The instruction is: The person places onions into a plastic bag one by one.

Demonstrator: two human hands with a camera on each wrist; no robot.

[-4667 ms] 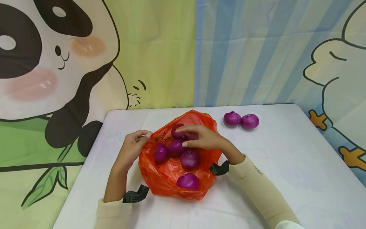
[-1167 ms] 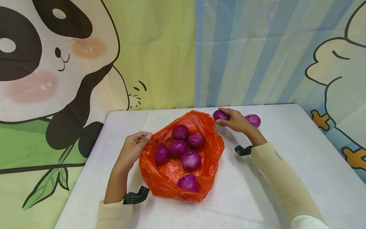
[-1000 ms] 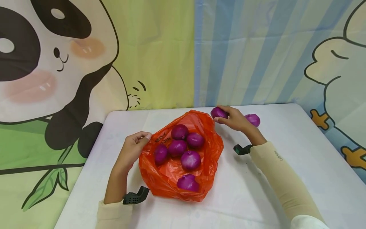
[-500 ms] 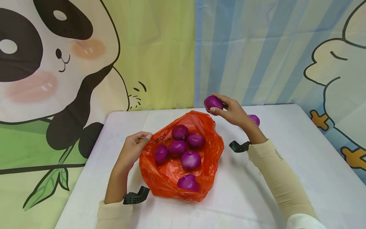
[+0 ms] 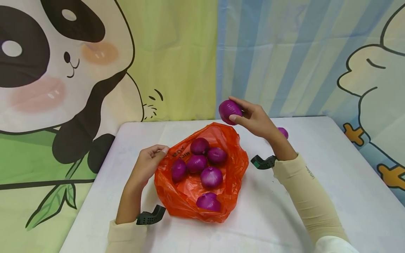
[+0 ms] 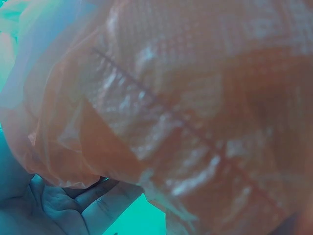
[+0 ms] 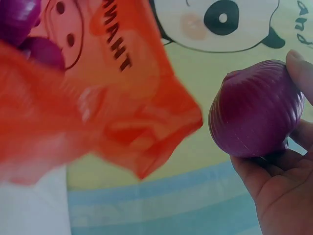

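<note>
A purple onion (image 5: pixel 228 111) is held in my right hand (image 5: pixel 257 121), raised above the far rim of the bag. The right wrist view shows the same onion (image 7: pixel 257 110) between thumb and fingers. My left hand (image 5: pixel 148 163) pinches the left rim of the red plastic bag (image 5: pixel 177 203). In the left wrist view the bag (image 6: pixel 146 122) covers most of the frame and hides part of that hand. Several onions lie inside the bag, one of them (image 5: pixel 211 176) near its middle and another (image 5: pixel 208 202) by the near rim.
One more onion (image 5: pixel 283 132) lies on the white table (image 5: pixel 316 175), partly hidden behind my right wrist. A curtain with a panda print (image 5: pixel 79 70) hangs behind the table. Dark cameras (image 5: pixel 151 215) are strapped to both wrists.
Earlier my right hand was over the bag, then it gripped one of the two onions on the table. It has lifted that onion up and leftward. The left hand has stayed at the rim.
</note>
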